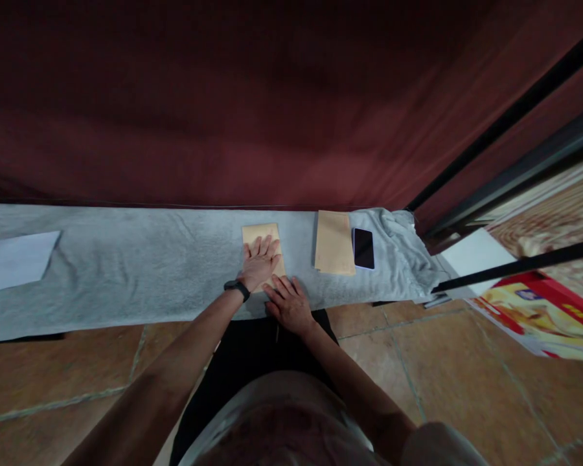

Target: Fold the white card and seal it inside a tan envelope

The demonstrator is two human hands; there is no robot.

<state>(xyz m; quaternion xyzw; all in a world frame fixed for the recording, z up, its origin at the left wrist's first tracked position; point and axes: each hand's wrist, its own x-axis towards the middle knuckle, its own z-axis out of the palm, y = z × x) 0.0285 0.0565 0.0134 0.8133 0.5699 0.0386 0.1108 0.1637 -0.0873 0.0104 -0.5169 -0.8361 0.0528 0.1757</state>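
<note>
A tan paper envelope lies on the grey cloth in front of me. My left hand, with a dark band on the wrist, rests flat on it with the fingers spread. Close by, my right hand touches the envelope's near right corner, its fingers stretched out. Neither hand grips anything. To the right sits a stack of similar tan envelopes. What the envelope may hold cannot be seen.
A phone lies beside the stack on the cloth-covered surface. White paper sheets rest at the far left. A dark red curtain hangs behind. Black bars and a red-yellow box stand at right.
</note>
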